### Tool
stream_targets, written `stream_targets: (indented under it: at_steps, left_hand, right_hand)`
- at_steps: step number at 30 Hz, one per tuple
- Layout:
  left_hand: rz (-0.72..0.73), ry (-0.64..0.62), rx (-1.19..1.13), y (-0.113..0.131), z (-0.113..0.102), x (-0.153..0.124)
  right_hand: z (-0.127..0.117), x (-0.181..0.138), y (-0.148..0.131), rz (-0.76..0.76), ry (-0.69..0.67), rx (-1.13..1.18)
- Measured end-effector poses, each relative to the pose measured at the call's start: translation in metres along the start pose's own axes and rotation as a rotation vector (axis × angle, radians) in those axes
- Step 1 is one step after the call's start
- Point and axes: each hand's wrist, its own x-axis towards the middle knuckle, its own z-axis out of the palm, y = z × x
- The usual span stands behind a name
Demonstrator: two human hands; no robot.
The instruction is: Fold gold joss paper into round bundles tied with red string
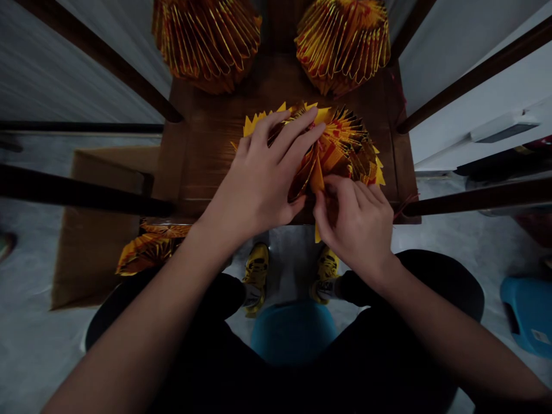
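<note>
A folded gold-and-red paper ornament (340, 135) lies on a dark wooden surface (202, 167), its pleats fanned out with pointed yellow edges. Across its left part rests my left hand (276, 167), fingers spread over the folds and thumb stretched toward the front edge. My right hand (357, 218) pinches a yellow paper flap (318, 175) at the ornament's near side between thumb and forefinger. Some of the pleats are hidden under both hands. A bit of red thread (317, 145) shows near the middle.
Two rounded pleated gold paper ornaments (207, 43) (345, 46) stand at the back. Dark wooden posts (466, 75) rise on both sides. At lower left, another gold paper piece (146, 250) sits by a cardboard box (99, 247). A blue stool (528, 313) is at right.
</note>
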Motion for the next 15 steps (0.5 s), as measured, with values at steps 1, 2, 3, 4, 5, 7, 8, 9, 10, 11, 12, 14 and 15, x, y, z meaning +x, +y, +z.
stream_targets:
  at_steps: [1, 2, 3, 4, 5, 7, 8, 9, 10, 11, 12, 14, 15]
  left_hand:
    - [0.002, -0.002, -0.005, 0.0, 0.0, 0.0]
    - [0.002, -0.004, -0.009, 0.001, 0.0, 0.0]
    - [0.0, -0.007, -0.011, 0.001, -0.001, 0.0]
    - [-0.001, -0.005, -0.011, 0.002, -0.001, 0.001]
    - [0.001, 0.001, -0.008, 0.002, -0.001, 0.001]
    - [0.005, 0.016, 0.001, 0.003, 0.0, 0.001]
    - [0.01, 0.025, 0.004, 0.003, 0.0, 0.001]
    - [0.014, 0.031, 0.005, 0.003, 0.0, 0.001]
    - [0.016, 0.033, 0.006, 0.003, 0.0, 0.001]
    - [0.016, 0.031, 0.006, 0.004, 0.0, 0.002]
    - [0.016, 0.029, 0.008, 0.004, 0.0, 0.002]
    - [0.015, 0.019, 0.022, 0.004, 0.0, 0.002]
    - [0.016, 0.014, 0.031, 0.004, 0.0, 0.002]
  right_hand:
    - [0.002, 0.001, 0.0, 0.016, -0.001, -0.032]
    - [0.003, 0.003, 0.001, 0.022, -0.004, -0.066]
    - [0.006, 0.004, 0.001, 0.022, -0.002, -0.099]
    - [0.008, 0.005, 0.002, 0.017, 0.007, -0.124]
    - [0.01, 0.006, 0.003, 0.011, 0.022, -0.138]
    - [0.013, 0.006, 0.003, 0.004, 0.061, -0.132]
    - [0.014, 0.006, 0.004, 0.005, 0.073, -0.118]
    - [0.015, 0.006, 0.004, 0.007, 0.073, -0.104]
    - [0.016, 0.006, 0.004, 0.007, 0.06, -0.092]
    - [0.017, 0.005, 0.004, 0.006, 0.039, -0.088]
    - [0.018, 0.005, 0.004, 0.005, 0.016, -0.09]
    - [0.019, 0.005, 0.003, 0.003, -0.02, -0.099]
    - [0.02, 0.005, 0.003, 0.004, -0.026, -0.098]
